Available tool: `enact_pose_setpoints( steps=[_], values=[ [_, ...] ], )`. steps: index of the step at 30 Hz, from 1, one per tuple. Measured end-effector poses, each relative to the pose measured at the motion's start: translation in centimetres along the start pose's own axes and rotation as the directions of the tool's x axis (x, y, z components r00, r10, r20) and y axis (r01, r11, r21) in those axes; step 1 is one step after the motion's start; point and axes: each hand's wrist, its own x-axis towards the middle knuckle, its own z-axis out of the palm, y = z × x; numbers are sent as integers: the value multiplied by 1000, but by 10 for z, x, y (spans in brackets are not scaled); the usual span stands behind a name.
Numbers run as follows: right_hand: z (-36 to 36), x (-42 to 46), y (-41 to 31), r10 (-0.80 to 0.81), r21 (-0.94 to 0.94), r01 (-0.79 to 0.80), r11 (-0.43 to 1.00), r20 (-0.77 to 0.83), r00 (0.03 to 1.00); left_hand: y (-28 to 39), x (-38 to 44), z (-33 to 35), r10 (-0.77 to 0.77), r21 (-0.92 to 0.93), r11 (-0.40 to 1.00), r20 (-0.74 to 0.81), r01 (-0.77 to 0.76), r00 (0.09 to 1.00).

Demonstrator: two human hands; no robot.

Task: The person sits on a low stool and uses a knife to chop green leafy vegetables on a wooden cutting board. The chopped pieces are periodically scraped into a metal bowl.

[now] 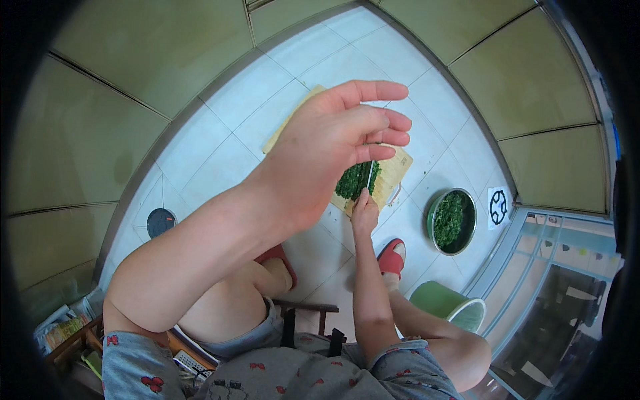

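Observation:
My left hand (345, 125) is raised close to the camera, fingers apart and slightly curled, with nothing seen in it; it hides part of the board. Lower down, my right hand (365, 215) grips a knife (370, 175), its blade seen edge-on over chopped leafy greens (354, 180). The greens lie on a wooden cutting board (397, 165) on the tiled floor. A steel bowl (474, 220) holding more chopped greens stands to the right of the board.
A green bucket (435, 300) lies tilted near my right knee. A round dark device (161, 223) is on the floor at left. My feet in red slippers (391, 257) are near the board. Cabinets (120, 60) line both sides; a glass-paned door (545, 300) is at lower right.

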Motion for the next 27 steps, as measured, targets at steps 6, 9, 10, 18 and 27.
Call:
enact_pose_setpoints(
  steps=[6, 9, 10, 18, 27],
  values=[
    [19, 9, 16, 57, -30, -55, 998, 51, 997, -1, 4, 2, -11, 2, 1000, 9, 11, 1000],
    [6, -11, -6, 1, 49, 0, 999, -8, 1000, 1, -1, 1, -7, -7, 1000, 18, 7, 1000],
    [6, -17, -8, -19, 80, 23, 997, -51, 999, 2, -1, 0, 0, -6, 1000, 5, 0, 1000],
    [18, 4, 3, 7, -26, -7, 1000, 2, 1000, 1, 1, 0, 1, -4, 1000, -3, -1, 1000],
    [17, 2, 2, 106, -60, -99, 993, 123, 987, -3, 3, -1, -15, 15, 1000, 5, 15, 1000]
  ],
)
